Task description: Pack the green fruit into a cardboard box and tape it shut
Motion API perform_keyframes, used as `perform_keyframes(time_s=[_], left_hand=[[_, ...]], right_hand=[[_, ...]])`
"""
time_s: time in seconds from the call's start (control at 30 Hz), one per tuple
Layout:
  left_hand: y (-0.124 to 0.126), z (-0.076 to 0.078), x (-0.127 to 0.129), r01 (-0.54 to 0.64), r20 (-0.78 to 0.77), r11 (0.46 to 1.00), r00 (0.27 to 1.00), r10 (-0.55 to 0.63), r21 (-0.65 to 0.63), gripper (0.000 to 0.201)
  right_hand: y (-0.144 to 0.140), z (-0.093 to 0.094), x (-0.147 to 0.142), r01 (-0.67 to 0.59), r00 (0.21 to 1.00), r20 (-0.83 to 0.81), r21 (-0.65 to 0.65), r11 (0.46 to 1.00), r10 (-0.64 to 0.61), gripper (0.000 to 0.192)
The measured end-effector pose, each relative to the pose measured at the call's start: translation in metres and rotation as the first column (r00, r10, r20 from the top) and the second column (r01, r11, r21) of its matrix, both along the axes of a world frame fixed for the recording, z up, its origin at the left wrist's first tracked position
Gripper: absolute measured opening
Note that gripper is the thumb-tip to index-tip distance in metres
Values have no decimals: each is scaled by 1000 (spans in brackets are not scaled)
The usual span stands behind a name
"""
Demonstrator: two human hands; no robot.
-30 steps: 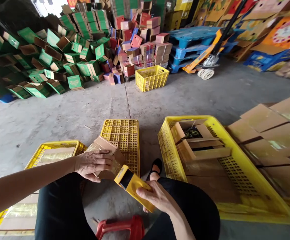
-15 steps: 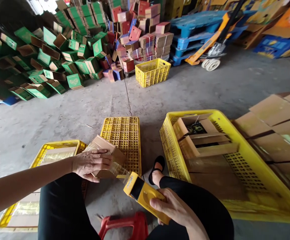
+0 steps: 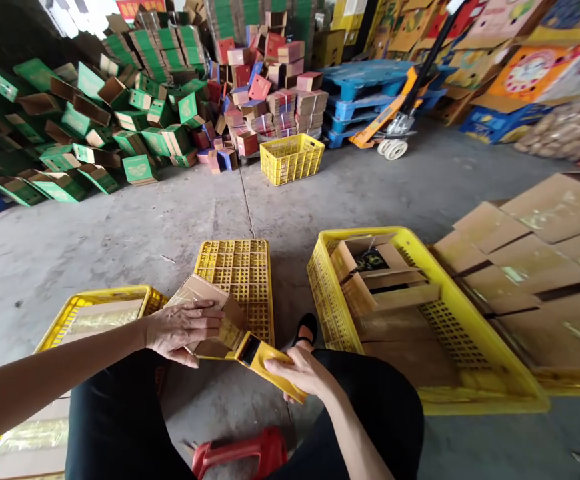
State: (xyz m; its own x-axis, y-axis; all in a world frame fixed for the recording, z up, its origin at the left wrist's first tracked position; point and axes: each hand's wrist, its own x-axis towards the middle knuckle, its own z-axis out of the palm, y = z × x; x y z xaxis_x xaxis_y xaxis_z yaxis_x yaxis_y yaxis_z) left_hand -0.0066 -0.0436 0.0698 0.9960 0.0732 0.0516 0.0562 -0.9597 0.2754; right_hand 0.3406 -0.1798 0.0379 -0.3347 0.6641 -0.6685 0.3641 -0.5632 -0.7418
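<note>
My left hand [image 3: 183, 332] grips a small cardboard box [image 3: 206, 291], fingers across its top and thumb down the near side. The box is tilted on an upside-down yellow crate [image 3: 245, 267]. In my right hand [image 3: 303, 370] is a yellow tape dispenser [image 3: 270, 368], its front end close to the box's right side. A strip of clear tape [image 3: 230, 333] runs along that side to the dispenser. Whether the dispenser's tip touches the box, I cannot tell.
On the right, a yellow crate [image 3: 315, 277] holds open and flat boxes, beside stacked taped boxes [image 3: 545, 260]. Another crate [image 3: 77, 303] with taped boxes sits left. A red stool [image 3: 240, 453] is below. Behind are a yellow basket [image 3: 293, 160], green boxes and a pallet jack [image 3: 395, 130].
My right hand has brought the tape dispenser left and up towards the box, and the tape between them is shorter. My left hand keeps its hold. The view has turned slightly right.
</note>
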Motion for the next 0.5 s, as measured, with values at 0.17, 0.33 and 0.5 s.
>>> perform_keyframes(time_s=[0.17, 0.33, 0.5], left_hand=[[-3, 0, 0, -43, 7, 999, 999, 43, -1, 90], [-7, 3, -3, -232, 129, 973, 964, 232, -9, 98], [0, -11, -11, -784, 440, 578, 447, 779, -226, 69]], right_hand=[[20, -1, -27, -4, 1000, 19, 27, 1000, 3, 40], [32, 1, -46, -21, 997, 72, 30, 999, 19, 38], [35, 7, -54, -5, 994, 109, 24, 1000, 3, 35]])
